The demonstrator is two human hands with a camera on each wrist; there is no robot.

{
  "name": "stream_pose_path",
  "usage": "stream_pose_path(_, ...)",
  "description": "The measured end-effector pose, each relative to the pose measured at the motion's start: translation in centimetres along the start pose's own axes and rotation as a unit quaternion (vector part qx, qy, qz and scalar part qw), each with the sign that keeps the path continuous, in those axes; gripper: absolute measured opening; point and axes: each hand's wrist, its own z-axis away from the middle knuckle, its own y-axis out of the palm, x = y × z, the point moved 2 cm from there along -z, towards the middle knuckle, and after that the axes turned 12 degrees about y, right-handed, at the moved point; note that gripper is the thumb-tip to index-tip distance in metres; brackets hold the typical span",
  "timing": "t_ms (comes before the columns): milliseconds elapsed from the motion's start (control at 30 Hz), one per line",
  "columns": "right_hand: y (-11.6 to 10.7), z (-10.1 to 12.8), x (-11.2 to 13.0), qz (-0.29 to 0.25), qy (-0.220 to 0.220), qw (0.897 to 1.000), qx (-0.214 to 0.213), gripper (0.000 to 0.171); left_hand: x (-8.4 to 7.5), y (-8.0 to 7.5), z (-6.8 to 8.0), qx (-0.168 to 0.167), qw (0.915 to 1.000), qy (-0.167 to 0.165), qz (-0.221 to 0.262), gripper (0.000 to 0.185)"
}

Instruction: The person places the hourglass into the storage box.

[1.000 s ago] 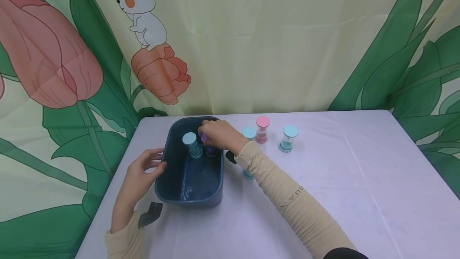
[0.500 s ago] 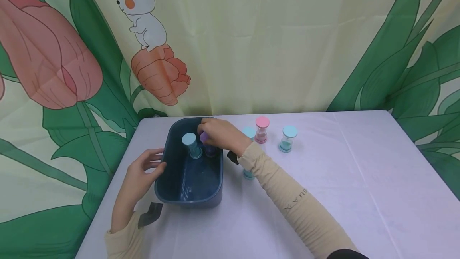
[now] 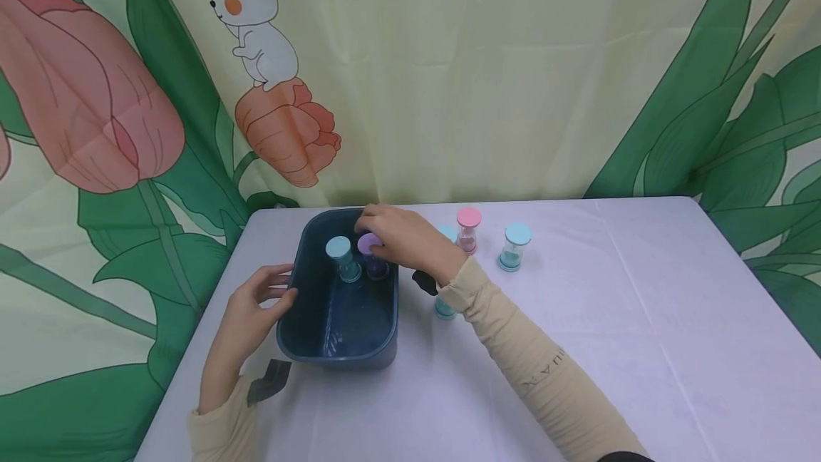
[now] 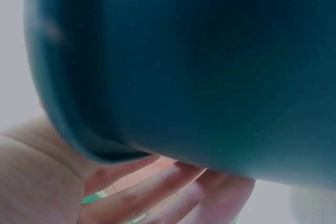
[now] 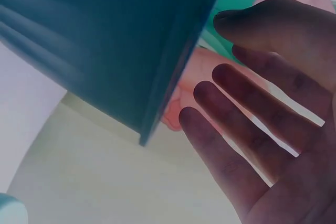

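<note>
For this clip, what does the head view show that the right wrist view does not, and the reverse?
Only the head view shows the purple-capped sand timer and the light-blue-capped sand timer standing in the tub, three more timers on the white table, and the left hand against the tub's left wall. Only the right wrist view shows the right hand's spread, straight fingers holding nothing. Both show the dark teal plastic tub and the right hand.

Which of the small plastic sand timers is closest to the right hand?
The purple-capped sand timer standing inside the dark blue plastic bin, directly under the right hand; the others have blue or pink caps.
</note>
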Motion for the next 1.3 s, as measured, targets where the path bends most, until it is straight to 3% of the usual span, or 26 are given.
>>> stream_pose_path(200, -0.9, 1.3, -0.1, -0.023, 0.002, 0.999, -0.023, 0.036, 0.0, 0.0, -0.1, 0.001, 1.0000, 0.002, -0.001, 0.045)
stream_pose_path(733, -1.3, 4.2, -1.2, -0.023, 0.011, 0.998, -0.058, 0.037, 0.1, -0.1, 0.0, 0.004, 1.0000, -0.002, -0.004, 0.046)
stream_pose_path(1300, -0.5, 6.7, -3.1, -0.036, 0.033, 0.996, -0.073, 0.038, 0.1, 0.1, 0.0, 0.003, 1.0000, -0.002, -0.002, 0.045)
